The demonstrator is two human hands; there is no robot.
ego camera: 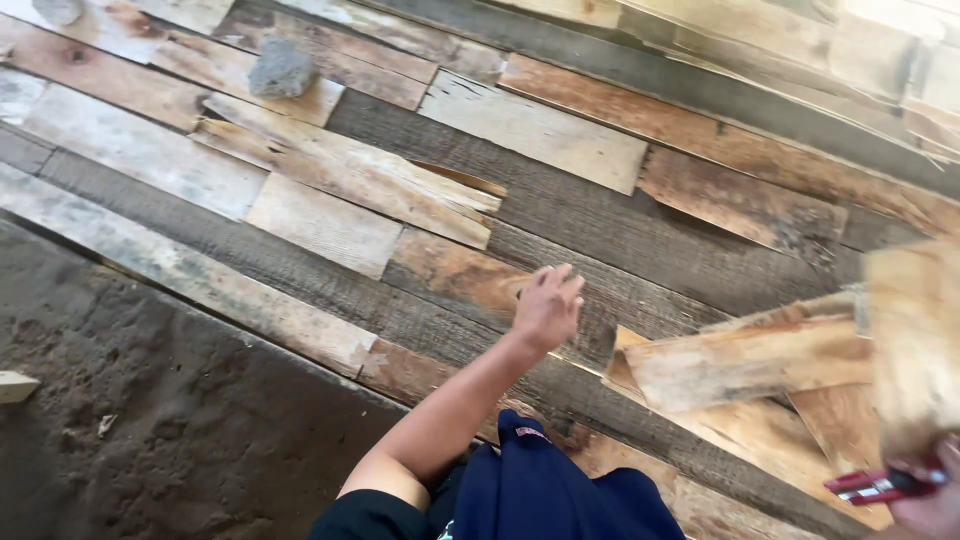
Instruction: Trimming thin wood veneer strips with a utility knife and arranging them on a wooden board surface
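At the far left lies bare dark packed earth (pixel 150 420), and beyond it a floor of weathered, patched wooden planks (pixel 330 170) with a grey lump of stone (pixel 283 68) resting on one board near the top. Toward the middle, the left hand (pixel 547 305) stretches out over the planks, fingers loosely spread and empty, hovering just above a worn brown board (pixel 450 275) without clearly touching it. To the right sits a loose pile of pale split wooden offcuts (pixel 745 365). At the far right edge the right hand (pixel 930 500) is closed around a red-handled tool (pixel 880 485), beside a blurred pale wooden piece (pixel 915 340); whether it also holds that piece cannot be told. The step in hand looks like reaching for or steadying a board.
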